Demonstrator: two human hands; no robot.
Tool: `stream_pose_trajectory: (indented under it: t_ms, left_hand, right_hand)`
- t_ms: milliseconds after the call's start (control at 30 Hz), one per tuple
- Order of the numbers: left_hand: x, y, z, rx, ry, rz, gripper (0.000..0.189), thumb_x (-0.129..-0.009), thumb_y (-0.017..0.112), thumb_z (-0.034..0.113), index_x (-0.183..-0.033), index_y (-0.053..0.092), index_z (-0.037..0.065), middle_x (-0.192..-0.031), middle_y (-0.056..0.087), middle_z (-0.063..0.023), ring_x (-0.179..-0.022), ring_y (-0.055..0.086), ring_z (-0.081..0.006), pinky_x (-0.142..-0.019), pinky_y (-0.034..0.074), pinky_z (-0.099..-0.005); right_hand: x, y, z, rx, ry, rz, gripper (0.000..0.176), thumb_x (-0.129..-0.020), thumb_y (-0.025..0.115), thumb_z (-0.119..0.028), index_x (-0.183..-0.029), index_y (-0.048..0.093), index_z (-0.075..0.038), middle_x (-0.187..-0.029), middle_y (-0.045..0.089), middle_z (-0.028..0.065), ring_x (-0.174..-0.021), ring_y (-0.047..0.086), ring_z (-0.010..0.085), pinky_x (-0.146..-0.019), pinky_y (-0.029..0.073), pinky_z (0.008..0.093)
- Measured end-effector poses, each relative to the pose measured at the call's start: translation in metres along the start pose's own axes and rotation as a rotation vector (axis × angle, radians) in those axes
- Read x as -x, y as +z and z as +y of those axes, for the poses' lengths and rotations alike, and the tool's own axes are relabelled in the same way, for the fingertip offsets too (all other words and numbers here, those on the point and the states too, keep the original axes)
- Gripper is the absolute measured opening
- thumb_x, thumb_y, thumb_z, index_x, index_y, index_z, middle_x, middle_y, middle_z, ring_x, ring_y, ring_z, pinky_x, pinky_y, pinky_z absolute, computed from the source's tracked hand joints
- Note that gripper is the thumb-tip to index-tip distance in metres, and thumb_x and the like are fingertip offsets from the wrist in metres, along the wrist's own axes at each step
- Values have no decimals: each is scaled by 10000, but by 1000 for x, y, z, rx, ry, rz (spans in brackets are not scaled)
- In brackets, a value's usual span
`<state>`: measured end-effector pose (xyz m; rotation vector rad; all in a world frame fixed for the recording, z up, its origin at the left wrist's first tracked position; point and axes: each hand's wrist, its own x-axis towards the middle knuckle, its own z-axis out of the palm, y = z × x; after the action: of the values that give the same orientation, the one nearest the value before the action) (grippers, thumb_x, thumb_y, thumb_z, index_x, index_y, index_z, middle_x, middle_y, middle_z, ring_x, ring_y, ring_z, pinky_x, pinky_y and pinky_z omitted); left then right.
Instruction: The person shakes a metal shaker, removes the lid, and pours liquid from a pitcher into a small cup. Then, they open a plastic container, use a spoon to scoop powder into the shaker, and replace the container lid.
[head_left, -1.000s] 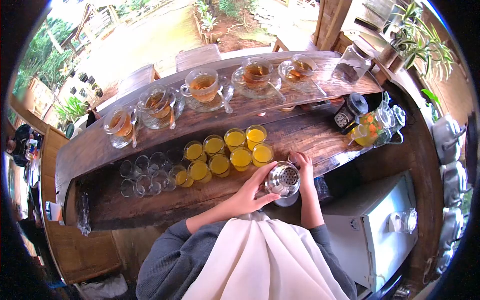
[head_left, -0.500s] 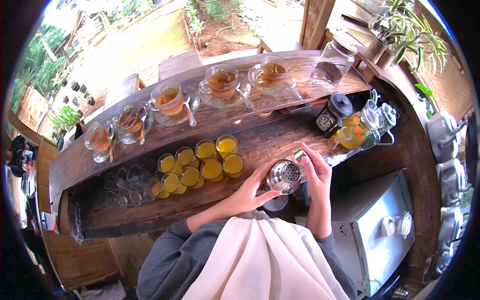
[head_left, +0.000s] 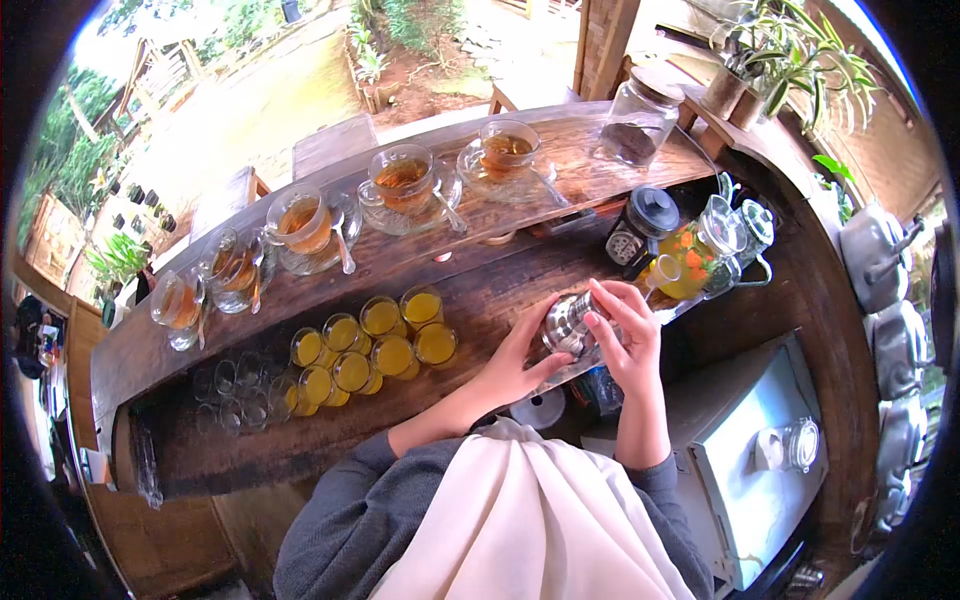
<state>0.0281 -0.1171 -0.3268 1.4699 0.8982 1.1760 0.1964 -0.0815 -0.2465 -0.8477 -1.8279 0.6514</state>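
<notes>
A shiny metal cocktail shaker (head_left: 566, 322) is held above the counter in front of my chest, tilted. My left hand (head_left: 512, 368) wraps round its body from the left. My right hand (head_left: 630, 328) is closed over its top end, with fingers and thumb at the small metal cap, which is mostly hidden by the fingers. The strainer holes are out of sight. Left of my hands on the lower counter stand several glasses of yellow drink (head_left: 392, 354), with several empty glasses (head_left: 228, 405) beyond them.
Glass cups of tea (head_left: 403, 178) on saucers with spoons line the raised wooden ledge (head_left: 585, 155). To the right are a lidded jar (head_left: 640, 118), a French press (head_left: 642, 225) and a glass pitcher with orange pieces (head_left: 690, 258). A white box-like appliance (head_left: 745, 480) stands low right.
My right hand has brought the cap onto the shaker's top, covering the strainer holes. The shaker has tipped toward the right hand. The camera view has shifted slightly.
</notes>
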Motion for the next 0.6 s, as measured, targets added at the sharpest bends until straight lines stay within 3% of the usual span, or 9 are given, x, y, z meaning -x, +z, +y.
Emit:
stream_pose_trajectory:
  t_ms: [67,200,300,333,600]
  left_hand:
    - [-13,3,-4,-99,46,26,828,-840,696,231,-1469,182,71,-1453,303,-155,-1325,321,-226,-1007,378,-327]
    - [-38,13,-3,-9,-18,51,825,-839,701,229,-1473,188,110,-1453,321,-130,-1305,351,-211,-904,460,-297]
    - [-61,17,-15,-20,52,59,816,-844,697,227,-1474,190,123,-1446,341,-126,-1302,355,-205,-864,480,-291]
    - [-67,21,-16,121,7,83,798,-823,706,219,-1445,237,48,-1399,375,-203,-1308,370,-273,-1077,290,-366]
    - [-119,28,-35,-150,203,227,781,-797,732,241,-1420,300,55,-1371,412,-199,-1256,438,-297,-1041,350,-377]
  right_hand:
    - [-6,-4,5,32,-3,19,345,-797,692,-71,-1137,649,-32,-1037,610,131,-879,631,196,-783,496,287]
    - [-22,-15,17,67,53,54,329,-801,694,-76,-1126,659,-40,-1054,619,138,-916,632,208,-816,490,293]
    - [-33,-23,28,71,93,69,323,-802,697,-86,-1119,659,-33,-1071,631,148,-943,630,218,-839,484,299]
    - [-36,-25,35,77,90,68,322,-801,699,-82,-1117,659,-33,-1075,633,147,-952,630,219,-844,484,299]
    - [-70,-33,60,196,13,92,278,-807,699,-82,-1082,675,-45,-1069,648,139,-978,625,233,-854,488,304]
